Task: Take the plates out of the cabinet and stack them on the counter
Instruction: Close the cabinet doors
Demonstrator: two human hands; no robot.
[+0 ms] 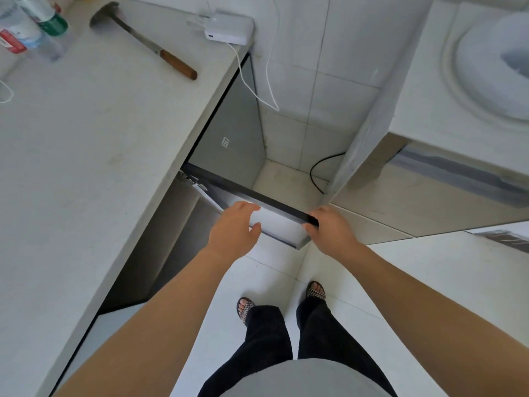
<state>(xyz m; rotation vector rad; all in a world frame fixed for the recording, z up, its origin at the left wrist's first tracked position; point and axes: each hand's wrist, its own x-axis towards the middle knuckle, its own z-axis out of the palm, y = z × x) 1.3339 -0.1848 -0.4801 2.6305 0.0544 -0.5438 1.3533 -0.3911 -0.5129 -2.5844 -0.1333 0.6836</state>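
Person is standing at the counter (100, 138), right hand (329, 230) gripping the outer end of the open cabinet door (274, 222), fingers curling round its dark edge. Left hand (234, 227) is hovering over the door's white inner face, fingers relaxed, holding nothing. Hammer (143, 41), white charger box (229, 30) and bottles (31, 27) are sitting on the counter.

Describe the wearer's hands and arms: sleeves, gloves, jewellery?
Both forearms bare to the frame edge, no sleeves visible. Left hand and right hand: no gloves, rings, watch or wristbands visible. Also worn: grey top, black trousers, patterned open-toe sandals.
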